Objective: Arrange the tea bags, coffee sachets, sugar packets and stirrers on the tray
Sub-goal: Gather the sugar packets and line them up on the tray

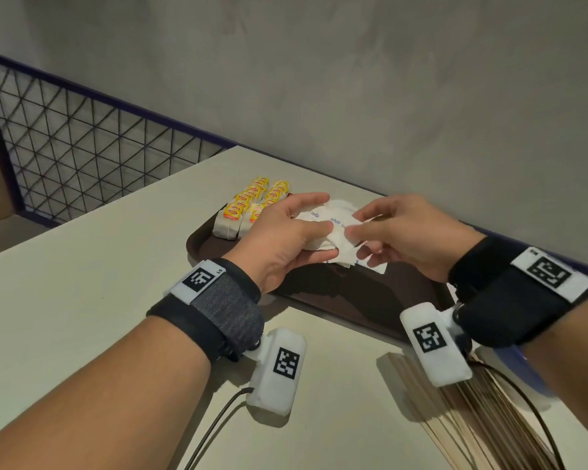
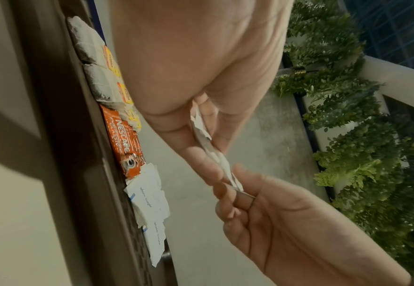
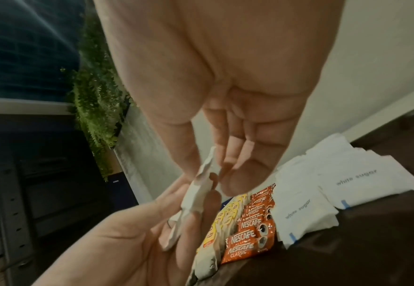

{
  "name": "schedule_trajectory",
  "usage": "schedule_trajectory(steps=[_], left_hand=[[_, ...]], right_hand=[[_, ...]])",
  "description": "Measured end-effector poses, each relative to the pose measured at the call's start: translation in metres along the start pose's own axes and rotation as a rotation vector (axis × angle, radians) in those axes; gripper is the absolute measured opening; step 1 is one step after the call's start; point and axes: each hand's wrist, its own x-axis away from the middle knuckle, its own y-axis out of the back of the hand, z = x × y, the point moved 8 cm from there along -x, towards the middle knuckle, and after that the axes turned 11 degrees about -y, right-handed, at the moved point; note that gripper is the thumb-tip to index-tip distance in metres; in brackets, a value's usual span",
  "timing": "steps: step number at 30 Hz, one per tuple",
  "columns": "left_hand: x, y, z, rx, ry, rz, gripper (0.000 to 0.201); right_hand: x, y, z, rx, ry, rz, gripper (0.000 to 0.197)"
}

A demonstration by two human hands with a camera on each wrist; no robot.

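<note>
A dark brown tray (image 1: 353,307) lies on the beige table by the wall. Rows of yellow-tagged tea bags (image 1: 252,201) fill its far left end. Beside them lie orange coffee sachets (image 3: 247,238), then white sugar packets (image 3: 348,180). My left hand (image 1: 319,228) grips a small stack of white sugar packets (image 1: 333,215) above the tray's middle. My right hand (image 1: 357,225) pinches the right edge of that stack between thumb and fingers (image 3: 208,170). A bundle of wooden stirrers (image 1: 472,418) lies on the table near me, under my right wrist.
A grey wall rises right behind the tray. A wire mesh railing (image 1: 82,157) stands past the table's left edge. Cables (image 1: 214,429) run from both wrist cameras across the near table. A blue-and-white object (image 1: 523,368) sits beneath my right forearm.
</note>
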Motion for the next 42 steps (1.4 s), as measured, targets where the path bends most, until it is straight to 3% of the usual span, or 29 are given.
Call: schedule_trajectory(steps=[8,13,18,23,28,34,38,42], left_hand=[[0.001,0.009,0.01,0.025,0.144,-0.098,0.056],[0.0,0.013,0.012,0.035,0.145,-0.128,0.065],[-0.007,0.02,0.017,0.025,0.153,-0.162,0.057],[-0.011,0.022,0.02,-0.001,0.151,-0.158,0.045],[-0.012,0.021,0.021,0.012,0.132,-0.151,0.038],[-0.013,0.021,0.022,0.005,0.14,-0.141,0.045],[-0.013,0.02,0.02,0.004,0.099,-0.131,0.025],[-0.013,0.018,0.022,0.024,0.118,-0.122,0.046]], right_hand=[[-0.024,0.031,-0.012,0.197,-0.017,-0.101,0.022],[-0.05,0.038,-0.053,0.486,-0.237,0.044,0.007],[-0.074,0.043,-0.08,0.464,-0.357,0.022,0.012],[-0.085,0.042,-0.078,0.396,-0.36,-0.055,0.012],[-0.085,0.035,-0.073,0.464,-0.332,-0.054,0.034],[-0.09,0.029,-0.071,0.565,-0.322,-0.079,0.039],[-0.091,0.028,-0.066,0.599,-0.316,-0.088,0.036],[-0.086,0.037,-0.058,0.634,-0.273,-0.171,0.04]])
